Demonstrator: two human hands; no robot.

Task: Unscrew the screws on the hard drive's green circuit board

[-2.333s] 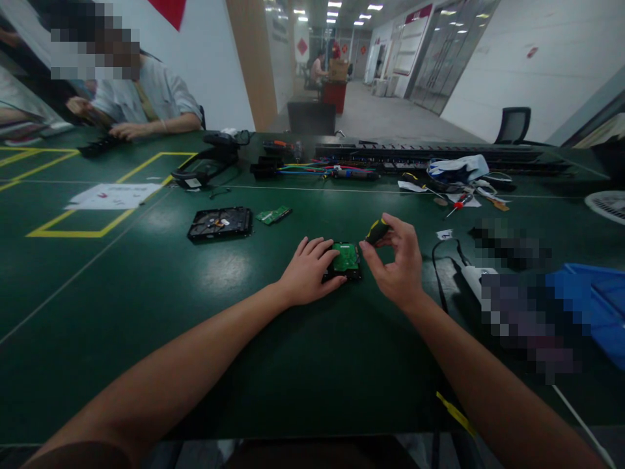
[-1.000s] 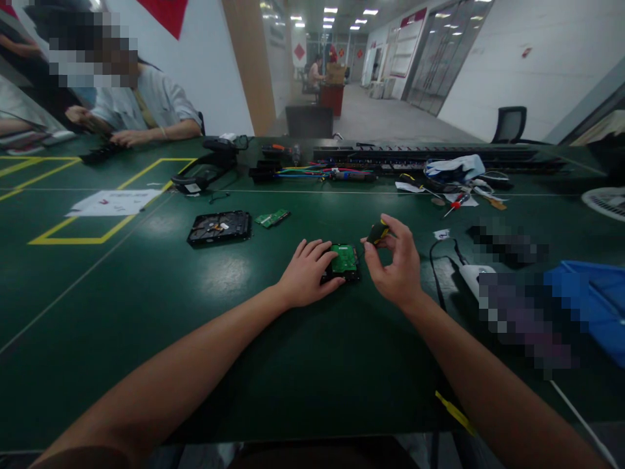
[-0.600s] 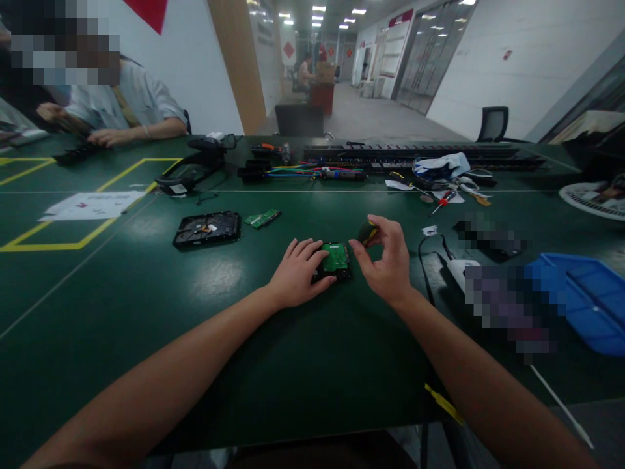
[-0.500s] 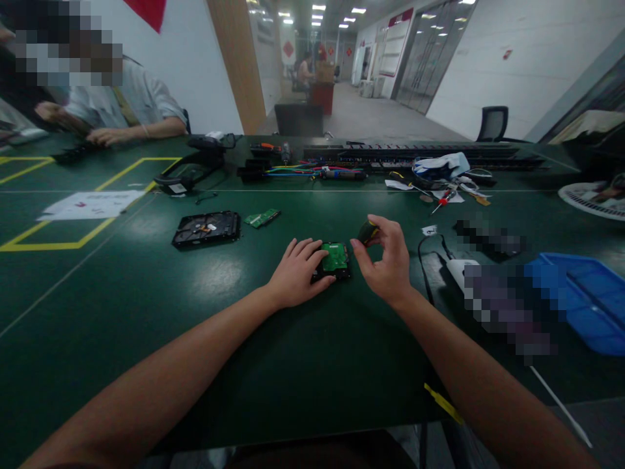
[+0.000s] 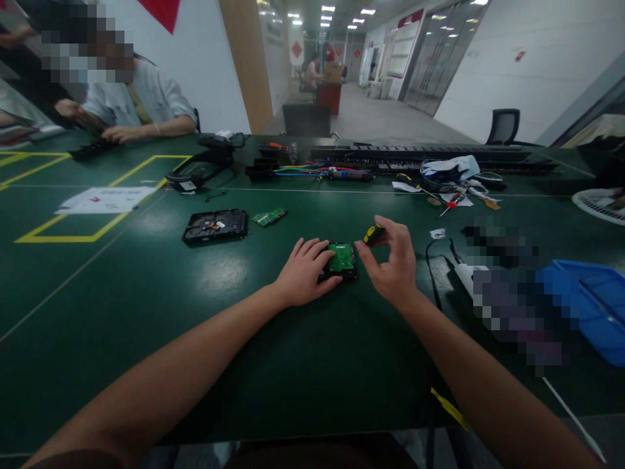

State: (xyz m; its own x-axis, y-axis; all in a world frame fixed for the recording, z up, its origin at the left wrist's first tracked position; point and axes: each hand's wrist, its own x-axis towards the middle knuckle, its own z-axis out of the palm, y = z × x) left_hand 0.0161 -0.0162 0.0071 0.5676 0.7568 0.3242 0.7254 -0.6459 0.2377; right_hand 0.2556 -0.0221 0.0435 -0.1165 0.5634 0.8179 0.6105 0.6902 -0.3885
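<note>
A hard drive [image 5: 342, 258] with a green circuit board on top lies on the dark green table in front of me. My left hand [image 5: 305, 270] rests over its left part, the thumb along the near edge and the fingers across the top, keeping hold of it. Just to the right, my right hand [image 5: 393, 264] grips the black and yellow handle of a screwdriver [image 5: 372, 234] between thumb and fingers. The screwdriver's shaft and tip cannot be made out. Left of the drive lie a second, black hard drive [image 5: 215, 226] and a loose green circuit board [image 5: 270, 217].
Toward the back are bundled coloured cables [image 5: 297, 171], long black racks [image 5: 430, 156] and a red screwdriver [image 5: 452, 205]. A blue bin [image 5: 586, 306] and a white power strip [image 5: 471, 280] are on the right. A co-worker's hands [image 5: 122, 133] work at the far left.
The whole view has shifted slightly, so everything appears a little further right. The screwdriver handle in my right hand has turned a little, showing more yellow. My left hand stays on the drive.
</note>
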